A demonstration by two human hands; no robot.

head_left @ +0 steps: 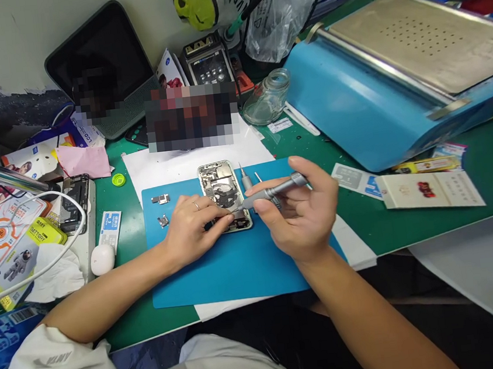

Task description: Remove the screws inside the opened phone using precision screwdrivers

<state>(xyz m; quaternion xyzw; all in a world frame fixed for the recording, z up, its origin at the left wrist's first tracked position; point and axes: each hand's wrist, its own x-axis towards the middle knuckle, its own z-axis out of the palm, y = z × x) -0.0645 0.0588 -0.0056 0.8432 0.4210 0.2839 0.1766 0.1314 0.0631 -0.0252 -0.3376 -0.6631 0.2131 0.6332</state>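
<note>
An opened smartphone (215, 173) lies upright on the blue mat (233, 274), its inner parts bare. My left hand (193, 228) rests over its lower left side, thumb and forefinger drawn together near the screwdriver's tip. What they pinch, if anything, is too small to make out. A grey precision screwdriver (269, 193) is gripped in my right hand (305, 219), slanting down to the left toward the phone's lower part. Just right of the phone lies a second screwdriver (245, 179), partly hidden behind my right hand. Two small phone parts, one a metal-shielded piece (160, 199), sit left of the phone.
A blue machine with a perforated metal plate (425, 36) stands at the right. Behind the mat are a glass jar (266, 97) and a dark screen (102, 64). Boxes (9, 233), a white cable (78, 202) and a white earbud case (103, 259) crowd the left.
</note>
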